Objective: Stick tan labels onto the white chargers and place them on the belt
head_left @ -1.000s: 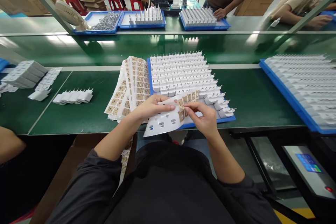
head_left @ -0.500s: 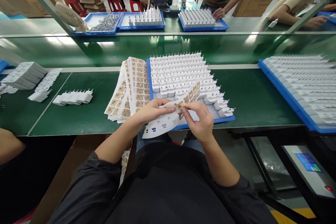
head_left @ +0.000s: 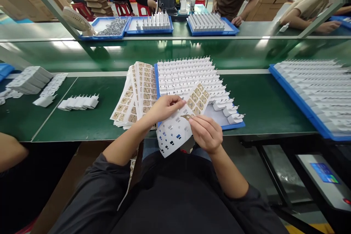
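Note:
My left hand point(head_left: 163, 108) grips a white sticker sheet point(head_left: 178, 128) by its upper edge, above the table's front edge; brown labels remain on its far end. My right hand point(head_left: 206, 132) pinches one peeled brown label point(head_left: 187, 116) just off the sheet. Behind the hands a blue tray point(head_left: 233, 126) holds rows of white plug adapters point(head_left: 189, 76), a few lying on their sides at the near right. A fanned stack of full label sheets point(head_left: 137, 91) lies left of the tray.
A short row of white adapters point(head_left: 79, 102) and stacked white parts point(head_left: 29, 78) lie at the left. Another blue tray of adapters point(head_left: 315, 84) sits at the right. Other people work at trays across the green conveyor point(head_left: 175, 53). A person's arm point(head_left: 11, 150) shows at my left.
The sticker sheet has turned more upright and swung toward me. My right hand has pulled one brown label free of the sheet and moved slightly down.

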`<state>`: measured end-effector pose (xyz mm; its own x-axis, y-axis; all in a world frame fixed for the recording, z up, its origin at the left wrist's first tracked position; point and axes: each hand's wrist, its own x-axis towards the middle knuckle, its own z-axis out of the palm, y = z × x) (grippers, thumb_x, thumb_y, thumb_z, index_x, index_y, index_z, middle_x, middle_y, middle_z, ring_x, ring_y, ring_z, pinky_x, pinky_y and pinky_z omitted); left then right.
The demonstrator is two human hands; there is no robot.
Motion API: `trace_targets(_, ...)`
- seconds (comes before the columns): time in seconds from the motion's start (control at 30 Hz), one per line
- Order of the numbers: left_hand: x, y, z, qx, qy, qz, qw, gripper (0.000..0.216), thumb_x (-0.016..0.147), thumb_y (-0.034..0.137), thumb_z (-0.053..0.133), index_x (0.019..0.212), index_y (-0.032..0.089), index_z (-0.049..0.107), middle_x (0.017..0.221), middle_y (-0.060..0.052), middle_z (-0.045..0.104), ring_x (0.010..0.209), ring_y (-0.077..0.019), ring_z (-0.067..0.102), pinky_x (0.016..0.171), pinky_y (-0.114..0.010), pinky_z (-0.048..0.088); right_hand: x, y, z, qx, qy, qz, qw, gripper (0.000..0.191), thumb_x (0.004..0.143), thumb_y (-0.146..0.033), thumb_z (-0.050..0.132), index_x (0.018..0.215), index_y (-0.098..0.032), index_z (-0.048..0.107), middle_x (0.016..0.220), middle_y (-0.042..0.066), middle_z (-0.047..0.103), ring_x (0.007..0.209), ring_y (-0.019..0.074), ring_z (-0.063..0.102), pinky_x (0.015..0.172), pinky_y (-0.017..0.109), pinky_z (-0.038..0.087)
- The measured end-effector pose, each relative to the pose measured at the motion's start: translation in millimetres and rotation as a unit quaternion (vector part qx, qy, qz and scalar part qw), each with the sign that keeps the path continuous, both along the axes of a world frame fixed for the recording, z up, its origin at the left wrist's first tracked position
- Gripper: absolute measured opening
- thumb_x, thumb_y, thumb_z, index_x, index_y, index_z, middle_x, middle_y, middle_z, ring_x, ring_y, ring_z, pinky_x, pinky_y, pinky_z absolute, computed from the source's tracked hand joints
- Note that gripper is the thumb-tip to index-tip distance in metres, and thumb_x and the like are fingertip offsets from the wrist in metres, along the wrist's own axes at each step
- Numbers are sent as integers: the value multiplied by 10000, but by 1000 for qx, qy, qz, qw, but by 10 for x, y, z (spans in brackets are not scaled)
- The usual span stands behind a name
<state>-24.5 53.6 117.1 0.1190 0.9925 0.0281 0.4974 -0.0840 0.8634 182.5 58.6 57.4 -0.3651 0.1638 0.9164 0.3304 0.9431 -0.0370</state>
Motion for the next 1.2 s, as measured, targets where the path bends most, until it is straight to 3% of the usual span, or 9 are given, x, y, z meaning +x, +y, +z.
trace_targets(0.07, -23, 43, -12, 0, -1, 5, 1000, 416, 945, 493, 510, 694, 169, 580, 628, 13, 519, 589, -109, 432, 573, -248, 325, 32, -26, -6, -18, 62, -22, 998, 322, 900, -89, 698, 1172, -260, 683, 943, 42, 785, 868, 202, 768, 750, 340, 666)
trace_targets(0.17, -144, 131, 45, -1, 44, -11, 999, 352, 944, 476, 509, 934, 176, 693, 836, -39, 693, 696, -148, 565, 635, -255, 409, 119, -51, -41, -134, 163, -51, 976, 257, 906, -117, 688, 1100, -287, 687, 885, 39, 755, 807, 216, 753, 698, 380, 648)
trace_targets(0.27, -296, 270, 188, 15, 150, 25, 988, 372, 932, 428, 506, 1133, 190, 709, 961, -66, 755, 759, -189, 634, 692, -281, 462, 265, -77, -121, -231, 222, -68, 945, 184, 917, -151, 670, 1059, -265, 695, 892, 50, 744, 832, 227, 744, 702, 396, 638)
trace_targets(0.4, -367, 526, 401, 121, 299, 75, 943, 396, 943, 399, 454, 1162, 213, 726, 1006, -82, 780, 831, -249, 688, 769, -333, 498, 457, -139, -222, -296, 218, -93, 925, 134, 926, -155, 651, 1003, -244, 714, 896, 54, 749, 814, 201, 730, 675, 337, 625)
trace_targets(0.5, -320, 750, 524, 211, 343, 25, 915, 428, 973, 416, 393, 1186, 252, 726, 1119, -74, 771, 858, -257, 706, 758, -337, 503, 534, -184, -250, -313, 212, -101, 920, 107, 936, -183, 633, 961, -240, 721, 867, 54, 752, 771, 194, 723, 634, 313, 615)
trace_targets(0.63, -219, 1025, 621, 271, 350, -26, 896, 443, 991, 417, 360, 1206, 280, 722, 1192, -55, 757, 880, -238, 717, 727, -309, 503, 623, -285, -289, -318, 185, -96, 925, 125, 941, -199, 618, 944, -245, 734, 847, 47, 758, 727, 189, 719, 608, 303, 611)
trace_targets(0.77, -141, 1243, 569, 255, 368, -60, 892, 436, 997, 407, 367, 1219, 289, 723, 1238, -39, 756, 971, -243, 725, 745, -296, 508, 764, -453, -422, -342, 172, -112, 917, 118, 938, -206, 627, 919, -236, 739, 833, 44, 755, 709, 188, 721, 592, 288, 609)
trace_targets(1.0, -210, 1492, 397, 191, 365, -34, 910, 416, 990, 379, 422, 1260, 268, 719, 1286, -46, 749, 1113, -268, 705, 856, -315, 517, 1031, -688, -714, -394, 151, -154, 894, 96, 929, -230, 655, 928, -247, 749, 836, 41, 750, 687, 195, 719, 591, 300, 620)
trace_targets(1.2, -295, 1614, 378, 182, 350, -40, 918, 405, 990, 373, 442, 1273, 276, 715, 1277, -34, 753, 1075, -249, 711, 868, -303, 507, 1057, -691, -750, -404, 142, -157, 890, 93, 925, -259, 665, 931, -251, 757, 837, 41, 751, 695, 207, 727, 596, 312, 631)
